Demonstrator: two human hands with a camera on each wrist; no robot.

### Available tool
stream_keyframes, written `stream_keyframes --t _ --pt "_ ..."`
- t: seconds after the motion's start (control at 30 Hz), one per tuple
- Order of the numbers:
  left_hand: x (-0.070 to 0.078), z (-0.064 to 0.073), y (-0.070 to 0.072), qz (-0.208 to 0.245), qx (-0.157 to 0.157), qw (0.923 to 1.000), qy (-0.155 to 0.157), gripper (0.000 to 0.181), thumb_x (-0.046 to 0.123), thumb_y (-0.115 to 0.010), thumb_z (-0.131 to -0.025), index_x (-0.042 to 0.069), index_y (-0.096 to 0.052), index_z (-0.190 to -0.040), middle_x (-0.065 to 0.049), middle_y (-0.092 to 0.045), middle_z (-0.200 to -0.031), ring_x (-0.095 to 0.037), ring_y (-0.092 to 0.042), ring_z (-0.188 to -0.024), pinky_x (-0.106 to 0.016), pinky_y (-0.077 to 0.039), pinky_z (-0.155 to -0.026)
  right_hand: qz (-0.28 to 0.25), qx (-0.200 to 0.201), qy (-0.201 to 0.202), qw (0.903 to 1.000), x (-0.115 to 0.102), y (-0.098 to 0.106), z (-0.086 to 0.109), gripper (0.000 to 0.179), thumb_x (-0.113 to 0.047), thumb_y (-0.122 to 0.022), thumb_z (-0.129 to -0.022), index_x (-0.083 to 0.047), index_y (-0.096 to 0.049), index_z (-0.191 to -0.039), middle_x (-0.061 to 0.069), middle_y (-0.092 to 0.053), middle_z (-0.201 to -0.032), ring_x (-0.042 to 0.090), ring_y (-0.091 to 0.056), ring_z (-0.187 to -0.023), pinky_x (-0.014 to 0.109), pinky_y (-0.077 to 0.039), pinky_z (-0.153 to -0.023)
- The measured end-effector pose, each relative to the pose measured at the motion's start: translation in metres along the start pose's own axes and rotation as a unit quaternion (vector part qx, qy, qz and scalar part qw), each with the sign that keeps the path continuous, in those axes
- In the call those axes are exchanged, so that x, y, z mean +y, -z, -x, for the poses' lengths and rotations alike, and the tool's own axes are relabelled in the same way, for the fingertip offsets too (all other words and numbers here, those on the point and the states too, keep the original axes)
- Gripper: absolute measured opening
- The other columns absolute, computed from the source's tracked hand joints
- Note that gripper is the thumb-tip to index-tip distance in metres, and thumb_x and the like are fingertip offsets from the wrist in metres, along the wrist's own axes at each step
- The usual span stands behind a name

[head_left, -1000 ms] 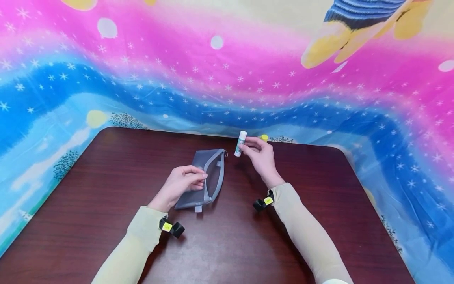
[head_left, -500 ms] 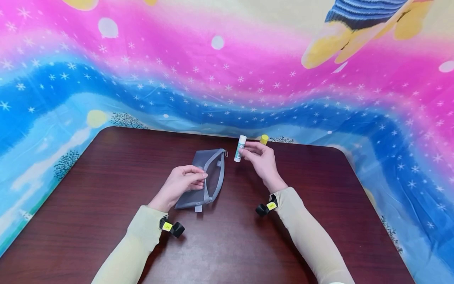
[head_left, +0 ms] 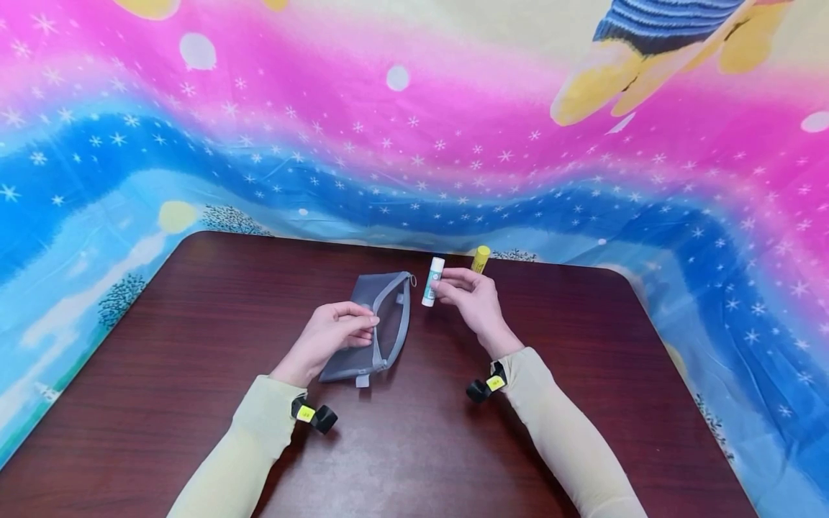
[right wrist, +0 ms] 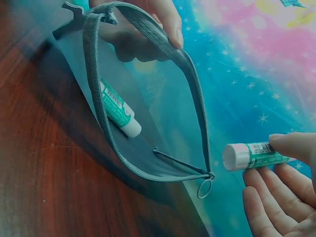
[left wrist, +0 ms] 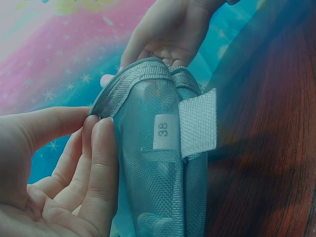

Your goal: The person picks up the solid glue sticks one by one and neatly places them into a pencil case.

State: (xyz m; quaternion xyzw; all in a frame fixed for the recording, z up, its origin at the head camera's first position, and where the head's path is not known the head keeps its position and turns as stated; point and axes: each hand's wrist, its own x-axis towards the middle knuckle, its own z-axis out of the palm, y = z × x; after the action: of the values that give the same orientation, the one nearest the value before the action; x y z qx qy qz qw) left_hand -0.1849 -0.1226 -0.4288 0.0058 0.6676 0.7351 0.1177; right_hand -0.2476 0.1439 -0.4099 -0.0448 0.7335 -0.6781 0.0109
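Though white — glue stick (right wrist: pixel 255 156), green-labelled

Free gap between glue stick (head_left: pixel 432 279) and unzipped gray pouch (head_left: pixel 366 289), a second stick (right wrist: pixel 119 109) inside as obstacle.

Pale yellow sleeves (head_left: pixel 242 450), black wrist bands (head_left: pixel 324 419), bright yellow labels (head_left: pixel 306 413)

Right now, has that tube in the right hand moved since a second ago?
Yes: the tube has moved down and slightly left in the head view, its top now below the table's far edge.
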Motion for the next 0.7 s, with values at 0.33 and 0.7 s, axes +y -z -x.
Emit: stream_keyframes --t 0.33,0.7 --pt "0.0 0.0 -0.001 0.004 0.003 1.0 0.004 0.025 0.011 -0.077 -0.092 -0.006 -0.07 -0.108 -0.029 -0.069 -0.108 -0.021 -0.07 -0.075 -0.033 -0.061 -0.076 0.005 -0.038 -0.051 0.998 0.01 -0.007 0.007 0.037 -0.005 -0.076 -0.092 0.007 -0.066 -0.125 0.017 -0.074 -0.103 0.03 -0.073 -0.09 0.048 -0.057 -0.09" --pt "0.001 -0.001 -0.002 0.0 0.011 0.9998 0.013 0.025 0.011 -0.078 -0.091 -0.006 -0.071 -0.108 -0.029 -0.069 -0.109 -0.021 -0.07 -0.075 -0.033 -0.061 -0.076 0.001 -0.056 -0.077 0.9955 0.021 -0.015 0.013 0.037 -0.014 -0.081 -0.089 0.002 -0.07 -0.12 0.015 -0.075 -0.099 0.026 -0.073 -0.083 0.04 -0.061 -0.081"
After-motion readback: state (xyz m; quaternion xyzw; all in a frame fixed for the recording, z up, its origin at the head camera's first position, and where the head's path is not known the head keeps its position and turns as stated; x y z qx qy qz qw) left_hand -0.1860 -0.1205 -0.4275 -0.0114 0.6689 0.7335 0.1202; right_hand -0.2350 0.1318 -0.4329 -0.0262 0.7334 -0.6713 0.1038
